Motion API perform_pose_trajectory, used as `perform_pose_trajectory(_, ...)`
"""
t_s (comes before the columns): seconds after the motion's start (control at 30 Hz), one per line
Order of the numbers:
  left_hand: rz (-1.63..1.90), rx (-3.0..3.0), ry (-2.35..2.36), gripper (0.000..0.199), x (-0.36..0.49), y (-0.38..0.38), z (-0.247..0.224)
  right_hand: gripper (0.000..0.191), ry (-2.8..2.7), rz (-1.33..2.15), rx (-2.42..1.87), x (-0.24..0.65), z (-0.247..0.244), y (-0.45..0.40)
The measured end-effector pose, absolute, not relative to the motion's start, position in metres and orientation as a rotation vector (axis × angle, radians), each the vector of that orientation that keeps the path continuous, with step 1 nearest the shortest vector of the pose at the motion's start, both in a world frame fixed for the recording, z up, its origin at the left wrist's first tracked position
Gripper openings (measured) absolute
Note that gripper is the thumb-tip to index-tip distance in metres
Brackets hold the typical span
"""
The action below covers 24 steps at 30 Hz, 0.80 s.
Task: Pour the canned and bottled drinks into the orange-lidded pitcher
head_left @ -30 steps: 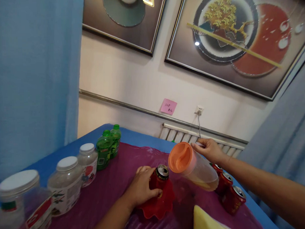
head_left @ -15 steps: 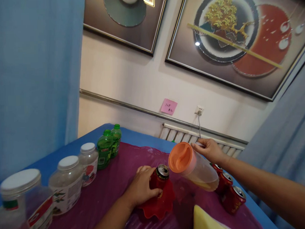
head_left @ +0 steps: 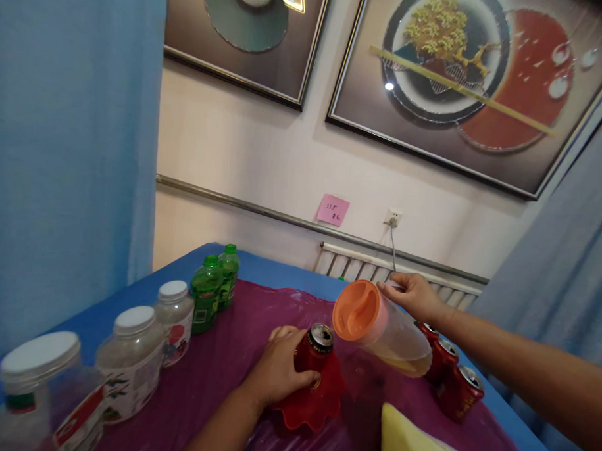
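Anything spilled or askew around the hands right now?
Mainly the pitcher: the right hand holds it tipped toward the red can in the left hand. No stream shows; the dark patch on the purple cover below may be shadow or liquid.

We read a handwritten "32" on a pink note on the wall, followed by strokes we cannot make out. Lettering on the red cans and labels on the white-lidded jars and green bottles are too small or blurred for us.
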<state>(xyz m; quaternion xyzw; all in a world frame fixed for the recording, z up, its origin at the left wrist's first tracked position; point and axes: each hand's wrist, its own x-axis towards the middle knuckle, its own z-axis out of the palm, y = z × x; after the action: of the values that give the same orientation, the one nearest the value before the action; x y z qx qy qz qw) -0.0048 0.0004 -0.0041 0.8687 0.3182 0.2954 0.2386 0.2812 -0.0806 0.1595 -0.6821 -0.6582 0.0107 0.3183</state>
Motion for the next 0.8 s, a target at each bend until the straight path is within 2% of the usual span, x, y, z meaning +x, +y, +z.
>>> perform_pose_trajectory(0.8, 0.815, 2.366, 0.876, 0.062, -0.0060, 0.0002, -0.0030, 0.052, -1.721, 0.050, -1.785, 0.2825, 0.1572, -0.0800)
